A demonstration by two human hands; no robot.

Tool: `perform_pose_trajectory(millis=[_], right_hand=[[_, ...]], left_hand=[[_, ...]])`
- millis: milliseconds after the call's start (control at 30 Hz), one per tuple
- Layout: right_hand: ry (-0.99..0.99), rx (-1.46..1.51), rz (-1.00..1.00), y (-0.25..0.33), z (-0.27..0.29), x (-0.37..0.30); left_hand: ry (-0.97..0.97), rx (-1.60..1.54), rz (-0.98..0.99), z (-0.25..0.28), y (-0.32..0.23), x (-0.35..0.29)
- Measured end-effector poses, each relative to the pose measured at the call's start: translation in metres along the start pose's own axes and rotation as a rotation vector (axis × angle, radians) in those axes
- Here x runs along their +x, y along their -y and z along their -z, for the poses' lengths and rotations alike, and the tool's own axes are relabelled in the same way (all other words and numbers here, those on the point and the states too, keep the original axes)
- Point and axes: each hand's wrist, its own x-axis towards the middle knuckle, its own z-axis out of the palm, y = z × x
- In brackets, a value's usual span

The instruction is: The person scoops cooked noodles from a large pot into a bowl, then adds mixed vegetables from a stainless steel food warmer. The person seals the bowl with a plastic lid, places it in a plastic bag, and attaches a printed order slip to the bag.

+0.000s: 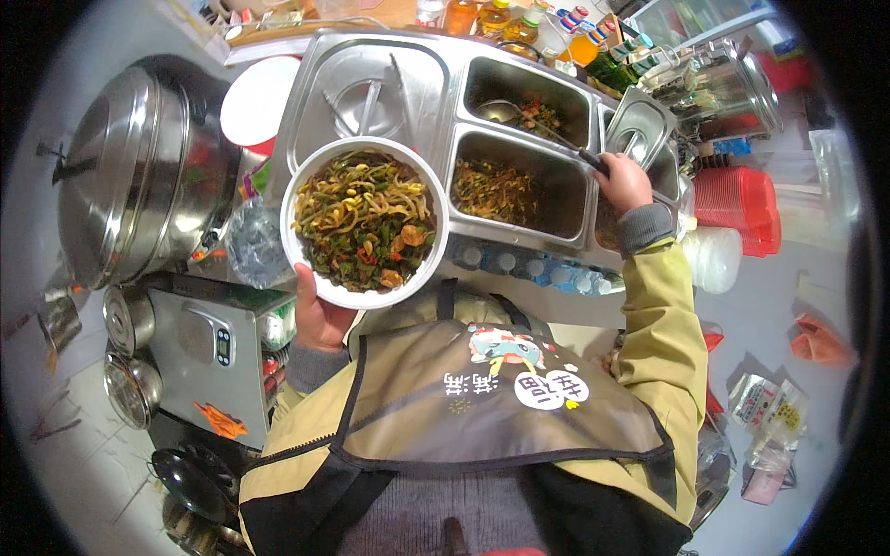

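Observation:
My left hand [322, 315] is closed on the lower rim of a round white bowl [438, 243]. Bean sprouts, chopped greens and a few brown chunks [371, 222] fill the bowl. At the right, my right hand [627, 182] grips the black handle of a metal ladle [501, 112]. The ladle's round head rests in the far steel pan [570, 83], beside a small heap of chopped red and green food [540, 115]. Nearer to me, another steel pan [564, 199] holds bean sprouts [494, 190]. My right hand is over the pans' right side.
A lidded steel section [311, 93] with tongs lies beyond the bowl. Sauce bottles [584, 46] line the back. Left stands a big steel pot [111, 176]; a white tub [260, 97] is beside it. Red plastic containers [737, 208] are stacked right; water bottles [533, 267] sit below the pans.

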Motion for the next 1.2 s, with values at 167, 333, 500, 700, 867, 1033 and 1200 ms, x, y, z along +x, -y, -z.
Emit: perform_pose_trajectory(millis=[167,333,500,700,867,1033,1200], right_hand=[[-0.014,0.159,0.023,0.015,0.013,-0.004],[-0.117,0.177,0.019,0.012,0.036,-0.025],[-0.124,0.209,0.049,0.013,0.046,-0.019],[-0.125,0.103,0.116,0.026,0.04,0.01],[-0.05,0.061,0.121,0.022,0.04,0.008],[-0.009,0.174,0.04,0.028,0.054,-0.003],[-0.065,0.066,0.137,0.042,0.042,0.005]], left_hand=[[-0.104,0.148,-0.018,-0.024,0.003,0.022],[-0.233,0.219,-0.102,-0.039,0.019,0.05],[-0.312,0.301,-0.194,-0.058,0.027,0.082],[-0.304,0.337,-0.244,-0.074,0.008,0.111],[-0.307,0.37,-0.181,-0.072,0.015,0.112],[-0.288,0.316,-0.132,-0.068,0.014,0.106],[-0.302,0.281,-0.102,-0.058,0.012,0.097]])
